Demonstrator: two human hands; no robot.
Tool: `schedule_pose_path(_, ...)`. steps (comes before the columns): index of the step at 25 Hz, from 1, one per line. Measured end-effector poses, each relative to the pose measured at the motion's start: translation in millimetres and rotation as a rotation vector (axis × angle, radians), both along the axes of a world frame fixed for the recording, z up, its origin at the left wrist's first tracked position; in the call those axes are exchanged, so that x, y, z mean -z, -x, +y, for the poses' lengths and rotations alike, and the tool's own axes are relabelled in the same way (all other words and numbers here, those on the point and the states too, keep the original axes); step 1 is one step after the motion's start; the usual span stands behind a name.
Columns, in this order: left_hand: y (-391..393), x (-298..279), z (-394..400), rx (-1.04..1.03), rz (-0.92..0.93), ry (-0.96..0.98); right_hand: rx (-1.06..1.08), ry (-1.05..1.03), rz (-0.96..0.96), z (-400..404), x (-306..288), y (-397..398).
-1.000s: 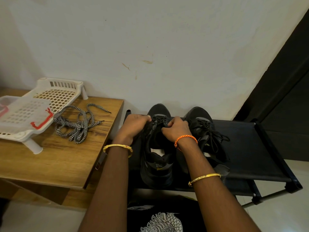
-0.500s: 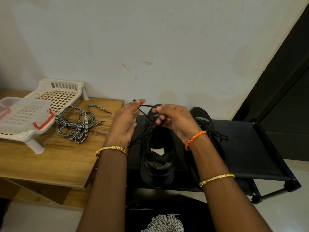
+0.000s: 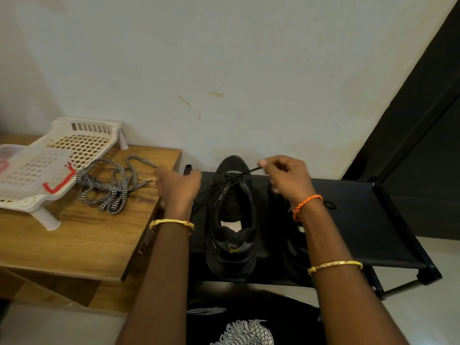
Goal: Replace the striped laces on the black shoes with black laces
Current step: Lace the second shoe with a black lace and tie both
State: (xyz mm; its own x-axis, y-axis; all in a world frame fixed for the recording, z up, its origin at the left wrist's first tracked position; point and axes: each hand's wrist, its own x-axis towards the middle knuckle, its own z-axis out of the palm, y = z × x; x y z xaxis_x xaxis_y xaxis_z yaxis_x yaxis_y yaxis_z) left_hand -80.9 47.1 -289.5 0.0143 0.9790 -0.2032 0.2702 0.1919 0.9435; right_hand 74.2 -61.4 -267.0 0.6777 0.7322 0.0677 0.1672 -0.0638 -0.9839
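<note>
On the wooden table [image 3: 74, 245] at left: plastic tray [image 3: 82, 143] far-left, striped laces [image 3: 112, 188] just right of it. Right of the table, on the low rack [image 3: 373, 220]: two shoes side by side, left shoe [image 3: 234, 232], right shoe [image 3: 296, 247] under the right forearm. Wall [image 3: 224, 58] behind everything.

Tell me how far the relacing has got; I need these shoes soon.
Done: the striped laces lie off the shoes on the wooden table. In hand: the right hand pinches a black lace end on the left shoe; the left hand is blurred. Left: finishing that lacing.
</note>
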Motion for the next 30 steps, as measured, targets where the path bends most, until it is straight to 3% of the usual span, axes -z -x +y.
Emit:
schedule_pose_path(3, -11, -12, -13, 0.488, -0.179, -0.208, -0.205, -0.034, -0.074, 6, -2, 17)
schedule_pose_path(5, -16, -12, -19, 0.651, -0.224, -0.255, -0.176, -0.09, -0.037, 9, -3, 19)
schedule_pose_path(10, -11, -4, -12, 0.431, 0.068, -0.435, 0.04, -0.001, -0.064, 3, 9, -3)
schedule_pose_path(19, -10, -2, -9, 0.095, 0.096, -0.42, 0.036, -0.007, 0.138, 7, 13, -5)
schedule_pose_path(21, -8, -3, -8, 0.144, 0.147, -0.445, 0.072, 0.012, 0.068, 6, 14, -6)
schedule_pose_path(26, -19, -4, -20, 0.484, 0.214, -0.593, 0.038, 0.046, -0.079, 11, 15, 0)
schedule_pose_path(30, -27, -2, -25, 0.444, 0.231, -0.618, -0.041, 0.077, -0.128, 18, 17, 8)
